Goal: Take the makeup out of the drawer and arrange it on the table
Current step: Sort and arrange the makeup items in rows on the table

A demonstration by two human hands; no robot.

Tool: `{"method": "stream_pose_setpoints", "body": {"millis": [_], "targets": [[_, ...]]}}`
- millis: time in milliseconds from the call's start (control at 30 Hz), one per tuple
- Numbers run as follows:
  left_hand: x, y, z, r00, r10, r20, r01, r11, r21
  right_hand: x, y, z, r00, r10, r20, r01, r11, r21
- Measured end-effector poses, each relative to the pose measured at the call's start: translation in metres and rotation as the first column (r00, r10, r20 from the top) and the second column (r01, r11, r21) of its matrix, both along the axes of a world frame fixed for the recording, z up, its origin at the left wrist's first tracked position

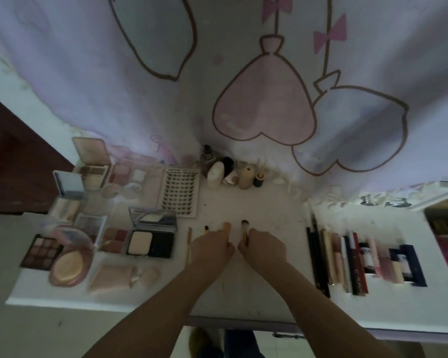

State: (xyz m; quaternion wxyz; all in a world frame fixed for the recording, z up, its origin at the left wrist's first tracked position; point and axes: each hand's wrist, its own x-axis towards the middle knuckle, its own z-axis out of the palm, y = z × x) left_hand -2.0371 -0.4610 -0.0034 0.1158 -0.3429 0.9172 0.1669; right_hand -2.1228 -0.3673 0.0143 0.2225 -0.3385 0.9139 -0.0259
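Note:
Both my hands are over the middle of the white table (256, 288). My left hand (212, 245) grips a gold-handled brush with a tan head (226, 226). My right hand (263, 248) grips a second brush with a dark head (244, 224). Both brush heads point away from me. Left of my left hand, a small brush (206, 229) and a thin gold wand (189, 245) lie on the table.
Open palettes and compacts (150, 240) crowd the table's left side, with a lash tray (179, 192) behind them. Bottles (216, 175) stand at the back by the curtain (243, 73). Pencils, tubes and lipsticks (352, 262) lie in a row on the right.

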Motion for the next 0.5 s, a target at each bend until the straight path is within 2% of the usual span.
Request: {"method": "stream_pose_setpoints", "body": {"millis": [100, 300, 500], "targets": [[0.015, -0.011, -0.006, 1.0, 0.005, 0.025, -0.004, 0.999, -0.035, 0.019, -0.021, -0.008, 1.0, 0.015, 0.018, -0.015, 0.999, 0.04], [0.029, -0.027, 0.004, 0.994, -0.094, 0.059, 0.1, 0.991, -0.094, 0.031, -0.03, -0.008, 0.999, 0.021, 0.046, -0.023, 0.999, 0.05], [-0.002, 0.001, 0.031, 0.992, -0.12, -0.034, 0.119, 0.992, -0.042, -0.017, 0.023, 0.017, 0.988, -0.15, -0.019, 0.149, 0.987, -0.059]]}}
